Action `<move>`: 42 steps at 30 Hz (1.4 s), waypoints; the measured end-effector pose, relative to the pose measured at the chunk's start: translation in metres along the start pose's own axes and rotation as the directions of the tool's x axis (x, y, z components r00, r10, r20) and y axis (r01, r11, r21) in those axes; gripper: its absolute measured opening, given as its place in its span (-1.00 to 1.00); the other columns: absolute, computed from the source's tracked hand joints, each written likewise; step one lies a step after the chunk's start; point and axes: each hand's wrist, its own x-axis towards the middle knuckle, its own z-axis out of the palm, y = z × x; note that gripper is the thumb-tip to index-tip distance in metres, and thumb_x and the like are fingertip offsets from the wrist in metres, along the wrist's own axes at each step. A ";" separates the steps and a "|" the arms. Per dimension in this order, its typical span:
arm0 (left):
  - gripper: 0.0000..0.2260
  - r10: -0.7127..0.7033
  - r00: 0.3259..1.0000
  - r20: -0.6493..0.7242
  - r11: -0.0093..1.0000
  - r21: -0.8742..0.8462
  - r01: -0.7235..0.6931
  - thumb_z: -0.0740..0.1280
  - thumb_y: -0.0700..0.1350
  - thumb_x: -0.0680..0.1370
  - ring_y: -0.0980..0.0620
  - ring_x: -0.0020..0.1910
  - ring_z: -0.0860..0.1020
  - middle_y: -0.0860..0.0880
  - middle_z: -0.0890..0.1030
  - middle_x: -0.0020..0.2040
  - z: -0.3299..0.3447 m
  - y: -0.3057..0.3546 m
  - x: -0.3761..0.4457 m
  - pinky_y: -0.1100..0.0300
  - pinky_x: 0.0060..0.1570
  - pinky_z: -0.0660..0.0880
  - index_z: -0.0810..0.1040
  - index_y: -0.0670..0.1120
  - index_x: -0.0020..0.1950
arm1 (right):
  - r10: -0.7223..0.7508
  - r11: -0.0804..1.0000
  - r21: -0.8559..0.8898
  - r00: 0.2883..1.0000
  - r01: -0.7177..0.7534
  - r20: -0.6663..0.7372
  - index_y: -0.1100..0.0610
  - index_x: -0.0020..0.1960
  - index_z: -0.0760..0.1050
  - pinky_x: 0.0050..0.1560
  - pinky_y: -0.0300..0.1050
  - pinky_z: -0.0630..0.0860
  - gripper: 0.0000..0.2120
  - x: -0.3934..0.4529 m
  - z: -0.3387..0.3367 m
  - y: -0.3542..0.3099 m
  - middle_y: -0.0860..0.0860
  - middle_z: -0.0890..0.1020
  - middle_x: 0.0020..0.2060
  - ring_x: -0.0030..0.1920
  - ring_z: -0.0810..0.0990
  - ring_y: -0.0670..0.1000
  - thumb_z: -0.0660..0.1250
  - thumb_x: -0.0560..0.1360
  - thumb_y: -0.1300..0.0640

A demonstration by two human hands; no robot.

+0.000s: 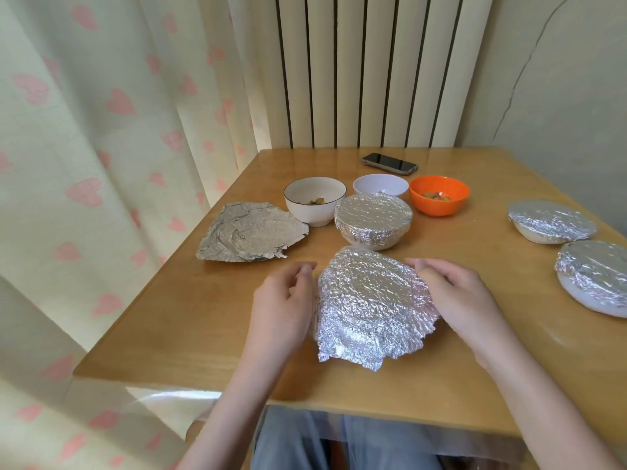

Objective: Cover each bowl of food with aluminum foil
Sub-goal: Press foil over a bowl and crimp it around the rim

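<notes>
Foil (369, 300) drapes the near bowl at the table's (169, 334) front edge, its skirt still flared. Left hand (285, 300) and right hand (461, 293) flank it, fingers loosely curled against its sides, apparently to crimp it under the rim.

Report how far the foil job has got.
Done: three foil-covered bowls, one mid-table and two at right. In hand: both hands, left and right, press foil around a fourth bowl. Left: white, pale and orange bowls; a spare foil sheet waits.
</notes>
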 end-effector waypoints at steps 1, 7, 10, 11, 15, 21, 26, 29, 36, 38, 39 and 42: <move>-0.77 0.055 0.997 -0.048 0.997 0.049 -0.053 0.20 -0.04 0.65 0.19 -0.07 0.56 0.04 0.68 0.02 -0.005 0.002 0.005 0.33 -0.15 0.35 0.62 -0.01 0.16 | -0.052 0.988 -0.146 0.998 0.045 -0.045 0.00 0.11 0.62 -0.05 -0.24 0.41 -0.77 0.003 -0.006 -0.003 -0.14 0.66 0.02 0.02 0.58 -0.15 0.22 0.58 0.01; -0.09 0.290 0.774 0.562 0.904 0.104 -0.415 0.22 0.44 0.33 0.33 0.52 -0.08 0.24 0.05 0.53 -0.010 0.025 0.026 0.24 0.50 -0.15 0.09 0.09 0.59 | -0.497 0.749 -0.480 0.866 0.458 0.051 0.11 0.19 0.57 0.21 -0.16 0.36 -0.73 0.016 0.003 -0.037 0.01 0.60 0.17 0.19 0.51 0.04 0.19 0.59 0.08; 0.22 0.156 0.652 0.742 0.786 0.307 -0.537 0.23 0.53 0.14 0.24 0.51 -0.31 0.10 -0.21 0.59 0.003 0.023 0.029 0.04 0.49 -0.36 -0.26 0.05 0.60 | -0.372 0.726 -0.492 0.876 0.480 0.307 0.08 0.38 0.40 0.29 -0.10 0.35 -0.65 0.021 0.024 -0.025 0.02 0.50 0.31 0.30 0.44 0.03 0.14 0.61 0.06; 0.25 0.143 0.645 0.751 0.771 0.324 -0.548 0.24 0.54 0.11 0.22 0.53 -0.28 0.09 -0.18 0.60 0.005 0.022 0.029 0.03 0.50 -0.36 -0.28 0.05 0.59 | -0.322 0.753 -0.479 0.888 0.451 0.329 0.07 0.40 0.36 0.27 -0.16 0.33 -0.63 0.020 0.027 -0.021 0.02 0.48 0.33 0.31 0.43 0.03 0.12 0.62 0.05; 0.31 0.075 0.649 0.757 0.784 0.357 -0.508 0.40 0.51 0.08 0.05 0.56 -0.15 0.16 -0.02 0.57 0.006 0.024 0.028 0.02 0.54 -0.18 -0.28 0.11 0.58 | -0.252 0.819 -0.437 0.917 0.372 0.308 0.08 0.43 0.32 0.09 -0.33 0.22 -0.63 0.020 0.027 -0.015 0.01 0.45 0.35 0.34 0.38 -0.01 0.09 0.64 0.06; 0.25 0.052 0.655 0.754 0.745 0.407 -0.528 0.44 0.42 0.15 0.10 0.51 -0.02 0.10 0.08 0.50 0.009 0.026 0.029 0.00 0.49 0.14 -0.32 0.14 0.57 | -0.171 0.848 -0.448 0.947 0.282 0.272 0.04 0.43 0.30 0.13 -0.16 0.31 -0.61 0.021 0.028 -0.012 0.04 0.44 0.35 0.31 0.41 0.05 0.13 0.62 0.02; 0.25 0.056 0.648 0.759 0.758 0.390 -0.522 0.50 0.37 0.23 0.10 0.53 -0.05 0.11 0.06 0.52 0.009 0.027 0.029 0.01 0.50 0.10 -0.38 0.15 0.54 | -0.123 0.931 -0.319 0.975 0.178 0.186 -0.01 0.35 0.40 -0.16 -0.21 0.34 -0.66 0.020 0.029 -0.010 0.01 0.60 0.08 -0.05 0.55 -0.01 0.19 0.59 0.03; 0.27 0.034 0.623 0.782 0.808 0.345 -0.478 0.49 0.43 0.17 0.05 0.57 -0.18 0.12 -0.10 0.60 0.004 0.024 0.034 -0.06 0.53 -0.02 -0.43 0.25 0.49 | -0.070 0.977 -0.190 0.985 0.100 0.156 0.09 0.25 0.50 -0.24 -0.15 0.41 -0.71 0.018 0.027 -0.012 -0.01 0.60 -0.23 -0.25 0.54 -0.03 0.17 0.61 0.02; -0.55 0.213 0.920 0.329 0.943 -0.317 -0.105 -0.01 0.37 0.56 0.37 0.35 0.35 0.25 0.39 0.36 0.006 0.005 0.032 0.29 0.43 0.19 0.29 0.25 0.38 | 0.158 0.958 0.255 0.984 -0.133 -0.082 0.22 0.33 0.44 0.32 0.03 0.39 -0.60 0.004 0.022 0.002 0.10 0.53 0.27 0.27 0.50 0.10 0.10 0.63 0.00; -0.50 0.159 0.930 0.332 0.925 -0.379 -0.023 -0.07 0.28 0.62 0.33 0.26 0.46 0.15 0.51 0.28 0.016 0.003 0.027 0.33 0.33 0.33 0.35 0.08 0.44 | 0.190 0.926 0.344 0.979 -0.155 -0.071 0.11 0.37 0.42 0.37 -0.06 0.32 -0.61 -0.004 0.033 0.001 -0.05 0.51 0.30 0.31 0.46 -0.03 0.12 0.62 -0.03; -0.50 0.130 0.926 0.354 0.923 -0.384 0.017 -0.08 0.24 0.65 0.33 0.19 0.51 0.17 0.55 0.20 0.020 0.002 0.025 0.36 0.24 0.40 0.37 0.02 0.43 | 0.205 0.912 0.373 0.977 -0.169 -0.058 0.08 0.35 0.44 0.37 -0.02 0.34 -0.63 -0.008 0.039 0.001 -0.06 0.53 0.27 0.28 0.48 -0.04 0.13 0.61 -0.04; -0.52 0.048 0.940 0.338 0.939 -0.336 0.073 0.00 0.33 0.56 0.17 0.19 0.57 0.14 0.63 0.15 0.029 -0.006 0.021 0.07 0.31 0.43 0.52 0.11 0.24 | 0.237 0.875 0.452 0.968 -0.174 -0.087 0.04 0.12 0.53 0.28 0.10 0.43 -0.76 -0.013 0.048 0.000 -0.01 0.62 0.10 0.15 0.56 0.03 0.14 0.61 0.00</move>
